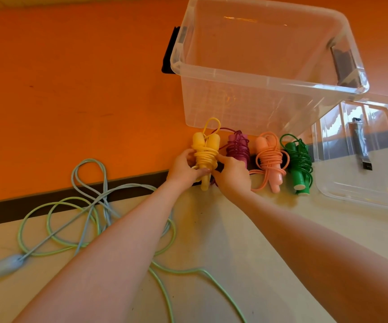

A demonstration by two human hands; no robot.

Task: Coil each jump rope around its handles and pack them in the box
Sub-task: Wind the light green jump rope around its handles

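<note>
- While two ropes lie loose on the floor at the left, a grey-blue jump rope [88,197] with one handle near the left edge and a light green jump rope [55,229] crossing it, neither of them is coiled.
- Next, the left hand [183,170] holds the yellow jump rope [206,152] from its left side; the fingers [201,171] are curled under the coil and clamped on the lower part of the handles.
- On the other side of the same bundle, the right hand [231,174] grips it, with the thumb pressed on the wound cord.
- Further right, three coiled ropes lie in a row on the floor: a maroon jump rope [238,146] just beside the yellow one, a peach jump rope [270,159], and a green jump rope [299,162].
- Behind this row stands the clear plastic box [242,106], open at the top.
- At the far right, the transparent lid [361,180] lies flat on the floor.
</note>
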